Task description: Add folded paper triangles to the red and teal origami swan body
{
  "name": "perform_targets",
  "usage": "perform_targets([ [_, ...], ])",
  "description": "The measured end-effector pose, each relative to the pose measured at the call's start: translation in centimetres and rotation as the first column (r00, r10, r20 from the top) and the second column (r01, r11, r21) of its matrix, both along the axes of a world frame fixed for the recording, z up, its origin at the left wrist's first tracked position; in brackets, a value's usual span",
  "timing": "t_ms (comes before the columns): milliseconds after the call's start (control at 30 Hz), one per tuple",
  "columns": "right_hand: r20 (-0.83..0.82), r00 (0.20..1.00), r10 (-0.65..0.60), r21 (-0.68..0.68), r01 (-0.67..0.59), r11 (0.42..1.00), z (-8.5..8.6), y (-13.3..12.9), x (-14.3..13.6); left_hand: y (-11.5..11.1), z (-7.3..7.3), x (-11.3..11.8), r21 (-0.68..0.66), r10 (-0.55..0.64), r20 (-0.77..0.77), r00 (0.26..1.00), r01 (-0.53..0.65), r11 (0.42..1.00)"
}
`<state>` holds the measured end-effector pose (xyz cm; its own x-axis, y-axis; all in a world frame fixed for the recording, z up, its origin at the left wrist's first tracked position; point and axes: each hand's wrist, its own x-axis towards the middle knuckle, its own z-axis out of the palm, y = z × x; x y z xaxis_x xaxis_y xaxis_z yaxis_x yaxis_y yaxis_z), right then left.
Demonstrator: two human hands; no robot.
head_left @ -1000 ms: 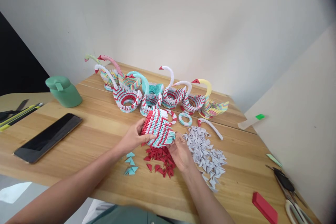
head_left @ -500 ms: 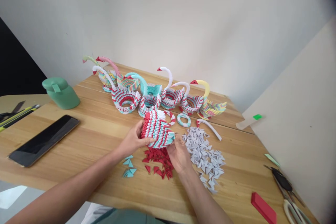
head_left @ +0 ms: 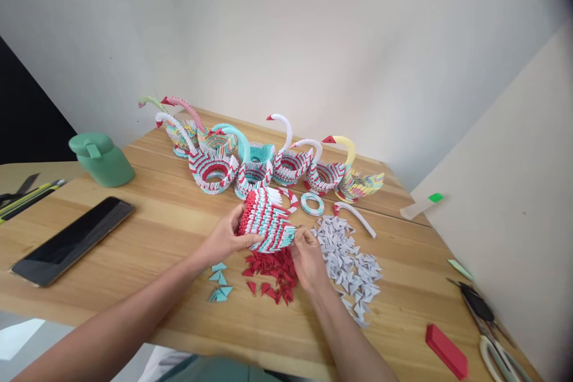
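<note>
Tilted on its side, a folded-paper swan body [head_left: 266,221] in red, white and turquoise rows is held by my left hand [head_left: 230,234], thumb on the near face. My right hand [head_left: 308,253] is at its turquoise right edge, with thumb and fingertips pinched; whatever lies between them is too small to make out. Beneath are red paper triangles [head_left: 273,274]. White paper triangles [head_left: 351,265] lie to the right, and several turquoise triangles [head_left: 220,292] to the left. Behind the body sit a red-and-white ring [head_left: 292,200], a turquoise-and-white ring [head_left: 312,203] and a white curved neck [head_left: 358,219].
Several finished paper swans [head_left: 213,172] stand in a row behind. A green container [head_left: 105,161] and a phone [head_left: 74,240] are at left. Toward the right are a glue tube [head_left: 416,207], a red block [head_left: 446,351], and scissors [head_left: 492,352] near the table's edge.
My right hand has drawn slightly away from the body's edge, its fingers now bunched in a pinch. My left hand keeps its hold. The view has shifted slightly.
</note>
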<state>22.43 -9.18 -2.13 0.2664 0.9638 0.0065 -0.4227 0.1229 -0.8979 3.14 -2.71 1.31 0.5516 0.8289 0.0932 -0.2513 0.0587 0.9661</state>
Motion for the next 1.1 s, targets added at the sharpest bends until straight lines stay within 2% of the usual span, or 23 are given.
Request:
perform_targets([
  [133,0.086,0.995,-0.043,0.031,0.041,0.999,0.1,0.0,0.2,-0.1,0.3,-0.1,-0.016,-0.011,-0.013,1.0,0.011,1.0],
  [467,-0.128,0.991,-0.048,0.014,0.051,0.999,0.2,0.0,-1.2,0.0,-0.2,0.3,-0.015,0.015,0.035,0.999,-0.015,1.0],
  [867,-0.186,0.982,-0.046,0.008,0.048,0.999,0.4,0.0,-1.7,-0.1,-0.4,0.5,-0.04,0.011,0.035,0.999,-0.01,0.999],
  [1000,-0.139,0.99,-0.028,0.022,0.031,0.999,0.4,-0.1,-1.2,-0.1,-0.4,0.3,-0.006,-0.004,0.025,1.0,0.004,1.0],
  [1100,0.062,0.997,-0.048,0.05,0.045,0.998,0.3,-0.2,-0.4,-0.1,-0.4,0.1,0.015,-0.004,-0.008,1.0,0.004,1.0],
])
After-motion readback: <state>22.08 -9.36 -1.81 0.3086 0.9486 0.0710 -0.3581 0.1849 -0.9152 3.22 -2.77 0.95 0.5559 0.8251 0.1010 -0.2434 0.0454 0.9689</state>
